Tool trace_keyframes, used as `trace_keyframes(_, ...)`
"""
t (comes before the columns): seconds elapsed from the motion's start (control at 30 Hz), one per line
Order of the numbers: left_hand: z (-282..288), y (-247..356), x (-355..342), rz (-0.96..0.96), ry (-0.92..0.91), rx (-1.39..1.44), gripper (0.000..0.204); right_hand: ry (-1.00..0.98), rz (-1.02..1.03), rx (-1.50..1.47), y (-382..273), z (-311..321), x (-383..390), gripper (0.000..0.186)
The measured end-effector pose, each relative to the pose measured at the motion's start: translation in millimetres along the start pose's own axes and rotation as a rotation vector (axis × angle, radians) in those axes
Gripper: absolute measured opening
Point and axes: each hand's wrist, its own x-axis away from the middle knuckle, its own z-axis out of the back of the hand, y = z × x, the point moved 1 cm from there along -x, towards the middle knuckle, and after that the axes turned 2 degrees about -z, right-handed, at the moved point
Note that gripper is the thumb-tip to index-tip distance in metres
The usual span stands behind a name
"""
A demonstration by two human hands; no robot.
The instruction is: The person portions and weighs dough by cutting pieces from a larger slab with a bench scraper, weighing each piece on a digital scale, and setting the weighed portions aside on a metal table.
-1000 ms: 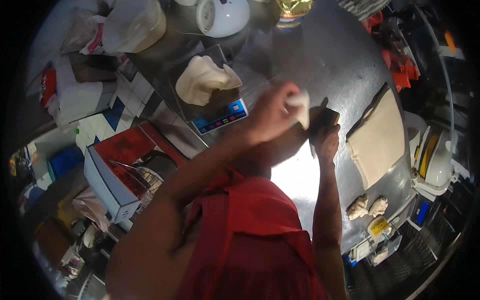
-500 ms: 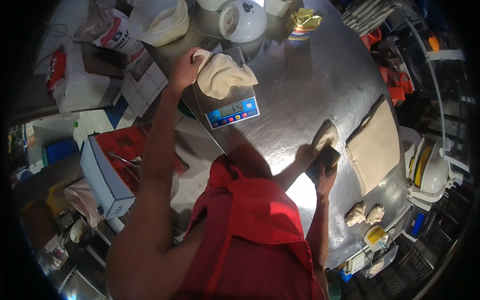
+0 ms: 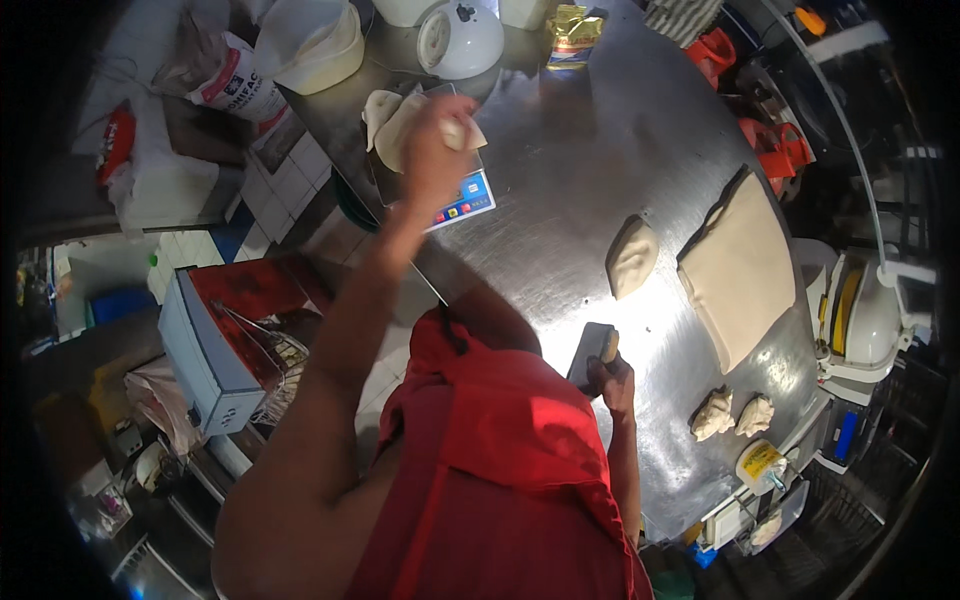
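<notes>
Upper left: dough [image 3: 392, 142], probably soft, best cupped from beneath; left hand [image 3: 436, 158], grip unclear. Lower centre: right hand [image 3: 615, 385] clamped on scraper [image 3: 589, 350].

creased pale dough [image 3: 393, 142] lies on the scale [image 3: 474, 191], dark scraper [image 3: 589, 347] well apart.

Under the left hand [image 3: 436, 160] sits one digital scale [image 3: 472, 192], its dough [image 3: 392, 138] too hidden to count; in the right hand [image 3: 614, 384], one dough scraper [image 3: 590, 350]. Ahead of that: one oval dough piece [image 3: 633, 260], one dough sheet [image 3: 742, 272]; rightward, two dough lumps [image 3: 713, 416].
</notes>
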Motion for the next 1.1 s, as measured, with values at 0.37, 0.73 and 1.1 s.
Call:
trace_keyframes(0.37, -235.9, 99.0, 212.5, 0.266, -0.785, -0.221, 0.062, -0.013, -0.001, -0.236, 46.8, 13.5, 30.4, 0.03)
trace_keyframes(0.73, -241.8, 72.2, 222.2, 0.366, -0.601, 0.118, 0.036, -0.101, -0.069, -0.439, 86.2, 42.3, 33.1, 0.023)
trace_keyframes(1.1, -232.6, 52.2, 216.2, 0.296, -0.662, 0.319, 0.028, -0.103, -0.138, -0.448, 77.2, 46.6, 30.9, 0.022)
